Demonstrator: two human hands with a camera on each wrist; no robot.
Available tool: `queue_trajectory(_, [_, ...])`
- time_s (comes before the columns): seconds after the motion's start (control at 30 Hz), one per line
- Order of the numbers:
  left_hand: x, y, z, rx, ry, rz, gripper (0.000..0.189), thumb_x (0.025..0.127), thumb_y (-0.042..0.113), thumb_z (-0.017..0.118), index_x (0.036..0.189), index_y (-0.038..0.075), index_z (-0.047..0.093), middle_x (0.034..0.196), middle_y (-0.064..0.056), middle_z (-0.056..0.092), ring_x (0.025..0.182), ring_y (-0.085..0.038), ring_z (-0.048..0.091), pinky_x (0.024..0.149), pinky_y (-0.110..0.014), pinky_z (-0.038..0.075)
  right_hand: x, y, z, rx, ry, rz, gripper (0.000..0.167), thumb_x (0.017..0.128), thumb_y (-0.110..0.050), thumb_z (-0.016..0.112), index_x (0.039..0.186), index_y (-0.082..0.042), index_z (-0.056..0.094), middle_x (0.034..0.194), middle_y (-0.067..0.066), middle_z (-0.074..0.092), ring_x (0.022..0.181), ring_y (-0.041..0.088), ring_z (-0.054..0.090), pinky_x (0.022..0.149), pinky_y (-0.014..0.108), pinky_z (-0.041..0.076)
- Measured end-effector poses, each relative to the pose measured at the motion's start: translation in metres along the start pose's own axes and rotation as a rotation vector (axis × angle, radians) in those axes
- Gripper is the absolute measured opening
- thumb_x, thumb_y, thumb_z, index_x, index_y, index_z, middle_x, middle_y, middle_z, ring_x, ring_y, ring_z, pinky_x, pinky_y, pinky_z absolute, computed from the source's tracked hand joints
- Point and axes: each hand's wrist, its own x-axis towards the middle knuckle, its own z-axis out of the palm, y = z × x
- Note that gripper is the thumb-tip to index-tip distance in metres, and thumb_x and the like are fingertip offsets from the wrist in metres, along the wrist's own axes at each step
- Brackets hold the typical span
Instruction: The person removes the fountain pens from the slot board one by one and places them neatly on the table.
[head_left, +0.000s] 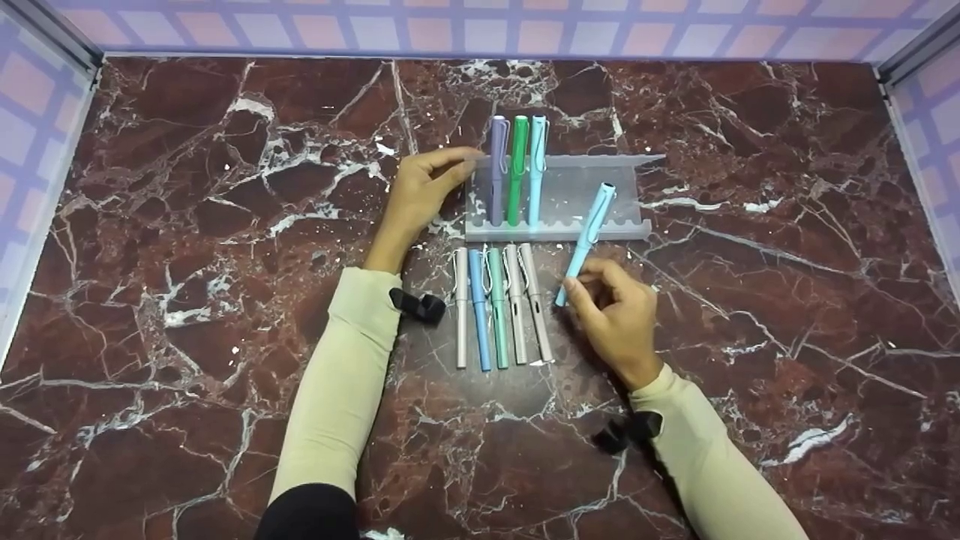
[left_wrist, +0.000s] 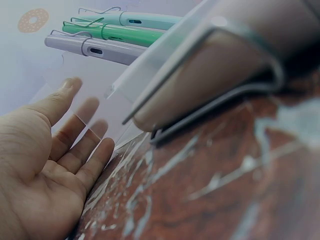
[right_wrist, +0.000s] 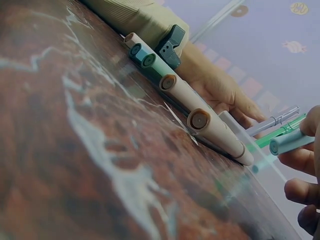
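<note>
My left hand (head_left: 424, 187) grips the upper left corner of a clear plastic pen stand (head_left: 592, 234); in the left wrist view, several fingers (left_wrist: 102, 127) show through the panel. Leaning in the stand's left slots are a purple pen (head_left: 496, 172), a green pen (head_left: 517, 172) and a light blue pen (head_left: 536, 172). My right hand (head_left: 619, 319) pinches another light blue pen (head_left: 589, 244) near its lower end, between thumb and fingers. That pen is tilted, cap end up, in front of the stand's right half. Its lower end also shows in the right wrist view.
Several capped pens lie side by side in front of the stand: a pale one (head_left: 461, 307), a blue one (head_left: 480, 311), a green one (head_left: 498, 311) and two greyish ones. The marbled tabletop (head_left: 187, 225) ends at a checkered back wall (head_left: 480, 30).
</note>
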Motion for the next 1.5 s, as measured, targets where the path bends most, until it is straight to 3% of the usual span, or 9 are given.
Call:
queue_trajectory(0.2, [0.000,0.006,0.002,-0.027,-0.003,-0.013,0.020,0.098,0.015,0.066,0.115,0.007,0.074,0.119,-0.014,0.072,0.078,-0.023,0.066,0.058,-0.023,0.051,-0.008,-0.003,-0.004,-0.020,-0.010,-0.002,0.009,0.083,0.004,0.075,0.090,0.002,0.069,0.072,0.008,0.072,0.051,0.004,0.053,0.045,0.014,0.040])
queue_trajectory(0.4, [-0.004,0.018,0.003,-0.030,-0.010,-0.025,0.020,0.098,0.010,0.064,0.115,0.004,0.073,0.120,-0.016,0.071,0.101,-0.032,0.068,0.073,-0.026,0.055,-0.009,-0.002,-0.003,-0.014,-0.032,0.006,0.009,0.083,0.004,0.075,0.090,0.002,0.069,0.072,0.009,0.072,0.051,0.004,0.051,0.044,0.014,0.039])
queue_trajectory(0.53, [-0.002,0.010,0.002,-0.015,-0.004,-0.019,0.021,0.098,0.011,0.064,0.116,0.005,0.073,0.121,-0.016,0.071,0.092,-0.034,0.067,0.065,-0.025,0.053,-0.010,-0.003,-0.003,-0.014,-0.041,0.010,0.009,0.084,0.003,0.075,0.091,0.002,0.070,0.072,0.009,0.072,0.051,0.004,0.050,0.044,0.014,0.038])
queue_trajectory(0.7, [0.003,0.000,0.001,-0.007,0.002,-0.028,0.020,0.098,0.013,0.066,0.116,0.008,0.074,0.122,-0.013,0.071,0.094,-0.029,0.067,0.068,-0.023,0.053,-0.009,-0.004,-0.003,-0.022,-0.049,0.015,0.008,0.084,0.002,0.075,0.090,0.001,0.070,0.071,0.008,0.071,0.051,0.005,0.049,0.044,0.014,0.037])
queue_trajectory(1.13, [-0.004,0.011,0.003,-0.002,0.012,-0.025,0.020,0.098,0.012,0.065,0.114,0.007,0.075,0.119,-0.014,0.072,0.065,-0.018,0.058,0.052,-0.023,0.046,-0.014,-0.005,-0.005,-0.036,-0.077,0.067,0.008,0.083,0.003,0.076,0.087,0.001,0.069,0.070,0.006,0.072,0.053,0.003,0.054,0.046,0.014,0.044])
queue_trajectory(1.23, [-0.006,0.017,0.003,0.002,0.009,-0.015,0.019,0.098,0.011,0.065,0.114,0.007,0.075,0.118,-0.012,0.073,0.072,-0.023,0.061,0.055,-0.023,0.048,-0.017,-0.006,-0.006,-0.053,-0.085,0.076,0.009,0.082,0.003,0.076,0.085,0.001,0.068,0.069,0.005,0.071,0.052,0.003,0.054,0.045,0.014,0.044])
queue_trajectory(1.4, [-0.008,0.024,0.003,-0.016,-0.009,0.005,0.020,0.098,0.009,0.064,0.114,0.003,0.073,0.118,-0.015,0.072,0.097,-0.034,0.067,0.073,-0.026,0.054,-0.022,-0.009,-0.007,-0.104,-0.094,0.097,0.011,0.080,0.003,0.076,0.081,0.000,0.065,0.065,0.004,0.069,0.052,0.004,0.053,0.045,0.012,0.043])
queue_trajectory(1.5, [-0.007,0.020,0.003,-0.027,-0.010,0.008,0.021,0.098,0.010,0.064,0.115,0.001,0.072,0.119,-0.017,0.072,0.095,-0.033,0.068,0.071,-0.025,0.054,-0.023,-0.010,-0.008,-0.135,-0.089,0.103,0.012,0.080,0.002,0.074,0.078,-0.001,0.063,0.062,0.003,0.067,0.051,0.003,0.051,0.044,0.012,0.041])
